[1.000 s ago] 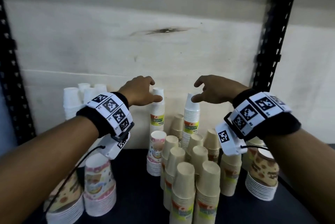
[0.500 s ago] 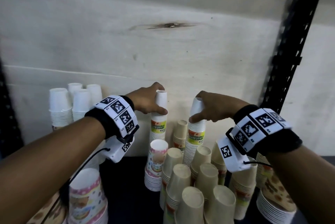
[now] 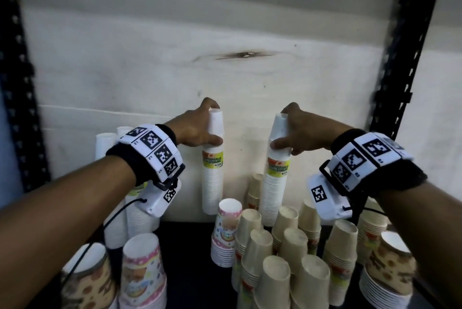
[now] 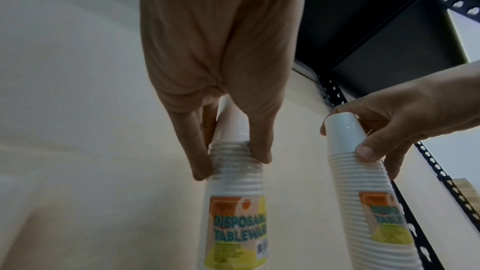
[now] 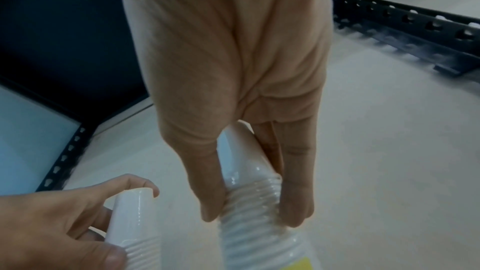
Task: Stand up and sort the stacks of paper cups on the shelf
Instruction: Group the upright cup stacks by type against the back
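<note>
Two tall stacks of white cups with yellow labels are held up in front of the back wall. My left hand [image 3: 200,131] grips the top of the left white stack [image 3: 213,178], thumb and fingers round it, shown close in the left wrist view as the left stack [image 4: 233,202] under my left hand [image 4: 228,159]. My right hand [image 3: 292,133] grips the top of the right white stack [image 3: 275,183], seen in the right wrist view as the right stack [image 5: 254,223] in my right hand [image 5: 254,213]. Both stacks hang upright, their lower ends above the shelf.
Several beige cup stacks [image 3: 280,258] crowd the middle of the dark shelf [image 3: 190,271]. A pink patterned stack [image 3: 226,231] stands before them, another [image 3: 143,273] at front left. Brown patterned stacks [image 3: 390,273] sit at both front corners. Plain white stacks [image 3: 110,183] stand back left. Black perforated uprights [image 3: 400,83] flank the shelf.
Both hands closed round the tops of the two white stacks, which they only reached for a second ago, and have lifted them up off the shelf.
</note>
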`<act>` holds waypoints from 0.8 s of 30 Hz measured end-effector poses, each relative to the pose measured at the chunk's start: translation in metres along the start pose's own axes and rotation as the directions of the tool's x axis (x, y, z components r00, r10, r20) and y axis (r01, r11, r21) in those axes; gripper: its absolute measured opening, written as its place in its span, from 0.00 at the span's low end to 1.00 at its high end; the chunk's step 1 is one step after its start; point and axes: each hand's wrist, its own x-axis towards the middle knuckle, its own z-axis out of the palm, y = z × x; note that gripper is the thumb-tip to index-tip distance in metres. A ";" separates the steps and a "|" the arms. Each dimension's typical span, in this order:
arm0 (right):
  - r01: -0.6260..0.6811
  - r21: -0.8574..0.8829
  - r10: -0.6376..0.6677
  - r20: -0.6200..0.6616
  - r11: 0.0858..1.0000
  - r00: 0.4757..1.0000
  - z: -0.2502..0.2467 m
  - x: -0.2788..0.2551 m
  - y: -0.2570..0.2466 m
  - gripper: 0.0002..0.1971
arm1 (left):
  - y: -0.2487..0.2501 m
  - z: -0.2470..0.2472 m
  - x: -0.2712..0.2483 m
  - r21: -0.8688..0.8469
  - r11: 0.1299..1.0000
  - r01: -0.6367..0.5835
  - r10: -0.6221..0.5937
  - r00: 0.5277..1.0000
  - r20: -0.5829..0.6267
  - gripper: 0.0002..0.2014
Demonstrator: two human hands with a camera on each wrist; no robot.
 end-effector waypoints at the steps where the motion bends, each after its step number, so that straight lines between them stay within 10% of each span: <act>1: 0.009 0.009 -0.009 -0.020 1.000 1.000 -0.007 -0.002 -0.006 0.34 | 0.002 -0.010 -0.004 0.000 1.000 -0.005 0.005 1.000 -0.022 0.38; 24: 0.269 0.100 -0.254 -0.142 0.958 0.957 -0.017 -0.035 -0.139 0.33 | -0.019 -0.125 -0.109 -0.058 0.998 0.037 -0.050 0.967 -0.250 0.36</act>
